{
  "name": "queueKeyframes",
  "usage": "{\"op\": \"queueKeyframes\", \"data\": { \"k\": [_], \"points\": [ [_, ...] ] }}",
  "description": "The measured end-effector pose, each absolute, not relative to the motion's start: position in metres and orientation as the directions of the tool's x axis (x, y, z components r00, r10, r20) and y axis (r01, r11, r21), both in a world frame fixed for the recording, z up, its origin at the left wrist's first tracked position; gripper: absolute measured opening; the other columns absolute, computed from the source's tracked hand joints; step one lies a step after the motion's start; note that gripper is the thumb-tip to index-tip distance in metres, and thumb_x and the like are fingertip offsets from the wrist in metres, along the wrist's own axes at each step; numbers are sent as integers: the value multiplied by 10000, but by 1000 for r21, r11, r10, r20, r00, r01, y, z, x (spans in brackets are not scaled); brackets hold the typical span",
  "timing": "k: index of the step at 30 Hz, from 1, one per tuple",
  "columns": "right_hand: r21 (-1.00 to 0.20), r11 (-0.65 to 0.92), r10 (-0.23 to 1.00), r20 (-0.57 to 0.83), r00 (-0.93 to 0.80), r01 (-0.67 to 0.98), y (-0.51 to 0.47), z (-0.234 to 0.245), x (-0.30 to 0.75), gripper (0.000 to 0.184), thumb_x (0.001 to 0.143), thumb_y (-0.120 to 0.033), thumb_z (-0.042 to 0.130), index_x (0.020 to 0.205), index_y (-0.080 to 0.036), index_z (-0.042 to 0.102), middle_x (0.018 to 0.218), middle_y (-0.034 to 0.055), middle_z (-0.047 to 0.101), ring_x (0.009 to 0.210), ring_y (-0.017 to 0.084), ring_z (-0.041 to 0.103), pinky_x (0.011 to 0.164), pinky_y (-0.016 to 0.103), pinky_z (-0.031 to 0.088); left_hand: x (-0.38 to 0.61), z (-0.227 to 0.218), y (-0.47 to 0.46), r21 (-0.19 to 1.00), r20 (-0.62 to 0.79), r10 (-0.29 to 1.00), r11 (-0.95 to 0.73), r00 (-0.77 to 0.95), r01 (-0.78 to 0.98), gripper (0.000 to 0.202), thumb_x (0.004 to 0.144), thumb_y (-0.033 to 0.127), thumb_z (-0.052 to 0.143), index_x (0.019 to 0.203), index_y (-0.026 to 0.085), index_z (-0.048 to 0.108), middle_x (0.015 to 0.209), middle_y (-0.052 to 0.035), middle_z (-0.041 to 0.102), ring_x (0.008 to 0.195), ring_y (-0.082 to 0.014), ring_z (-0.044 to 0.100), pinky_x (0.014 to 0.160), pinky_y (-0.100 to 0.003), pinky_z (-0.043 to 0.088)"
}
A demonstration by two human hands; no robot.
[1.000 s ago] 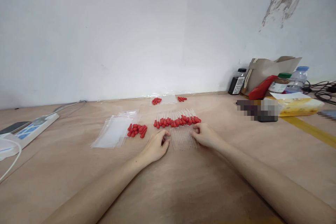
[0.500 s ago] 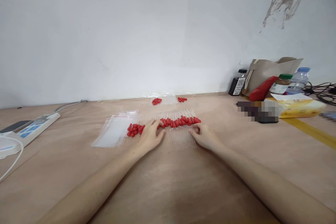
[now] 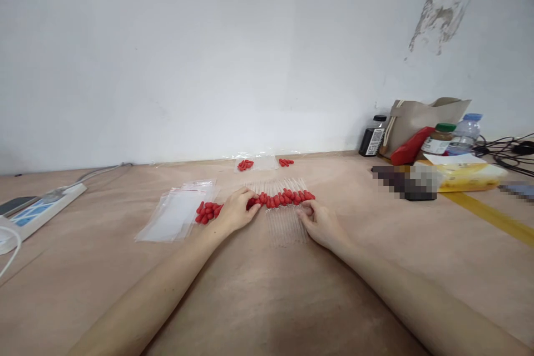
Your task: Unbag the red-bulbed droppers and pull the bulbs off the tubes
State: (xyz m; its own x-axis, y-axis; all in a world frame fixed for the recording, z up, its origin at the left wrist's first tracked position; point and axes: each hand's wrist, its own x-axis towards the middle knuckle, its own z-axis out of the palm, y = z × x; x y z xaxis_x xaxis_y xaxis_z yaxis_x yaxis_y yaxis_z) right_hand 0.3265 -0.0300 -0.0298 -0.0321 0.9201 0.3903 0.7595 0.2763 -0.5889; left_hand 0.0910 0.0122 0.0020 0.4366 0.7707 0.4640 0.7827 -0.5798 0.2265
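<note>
A row of red rubber bulbs (image 3: 286,198) lies across several thin clear tubes (image 3: 286,227) side by side on the table. My left hand (image 3: 237,210) is at the row's left end, its bent fingers and thumb around a red bulb, partly hidden. At the right end, my right hand (image 3: 323,225) has curled fingers, with thumb and index finger at the outermost clear tubes, just below the bulbs. What exactly its fingertips grip is hard to see. A loose pile of red bulbs (image 3: 205,212) lies left of my left hand, partly behind it.
Flat clear zip bags (image 3: 169,214) lie at the left. Two small groups of red bulbs (image 3: 245,165) rest on clear plastic (image 3: 265,162) by the wall. A power strip (image 3: 45,208) stands far left. Bottles (image 3: 372,136), a grey bag (image 3: 413,119) and a yellow packet (image 3: 471,175) stand right.
My right thumb and fingertips have shifted slightly along the right end of the tubes. My left hand stays at the row's left end. The whole view has shifted a little.
</note>
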Motion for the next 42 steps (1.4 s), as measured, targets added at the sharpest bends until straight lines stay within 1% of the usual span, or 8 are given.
{"op": "queueKeyframes", "data": {
  "k": [8,14,17,21,26,31,36,42],
  "points": [
    [-610,265,923,383,-15,747,-31,-29,327,290,782,-365,444,919,-144,574,758,55,608,676,162,559,610,272,424,97,3,12,310,628,716,-590,305,746,156,826,223,440,857,182,587,858,-45,584,834,-174,548,759,-305,443],
    [-604,361,860,510,-3,711,-33,-31,326,312,787,-366,448,992,-154,551,833,60,597,724,162,563,630,275,447,90,8,-7,585,645,757,-578,106,569,179,806,234,474,936,170,579,939,-60,609,873,-171,581,777,-310,478],
    [-494,484,742,669,-40,723,-40,-24,324,375,795,-361,462,1118,-176,501,1044,95,547,902,185,544,742,301,449,85,6,-30,750,549,831,-536,87,387,187,765,245,529,918,152,579,947,-74,625,861,-171,604,783,-313,491],
    [-177,611,540,806,-242,771,-53,-11,322,484,768,-411,522,1197,-191,481,1194,121,481,1127,252,416,938,402,321,86,-2,-54,852,423,884,-463,199,244,145,708,223,571,828,143,591,894,-77,649,831,-173,623,778,-324,504],
    [35,708,484,702,-522,705,-59,-9,319,318,833,-325,468,1135,-254,543,940,51,633,998,201,495,960,440,226,90,-10,-60,861,394,870,-463,296,212,139,707,223,568,805,130,601,900,-99,643,857,-183,619,780,-330,505],
    [37,741,475,678,-562,671,-59,-14,312,213,855,-255,428,893,-225,636,643,-1,594,702,132,491,886,380,278,91,-10,-64,805,430,824,-535,369,256,212,753,229,554,939,137,593,958,-99,640,893,-176,606,806,-325,488],
    [22,760,457,692,-558,649,-64,-14,307,218,848,-255,433,775,-208,633,598,-5,566,666,125,454,896,381,242,95,-8,-71,600,432,786,-617,443,509,204,798,312,535,931,195,636,851,-37,671,740,-143,607,689,-264,478],
    [23,789,427,698,-575,614,-69,-11,309,227,847,-248,432,739,-215,630,552,-19,530,633,111,431,865,352,250,94,-6,-76,516,456,743,-669,490,535,192,831,303,485,877,200,640,749,-24,661,642,-128,581,606,-238,445]
  ]
}}
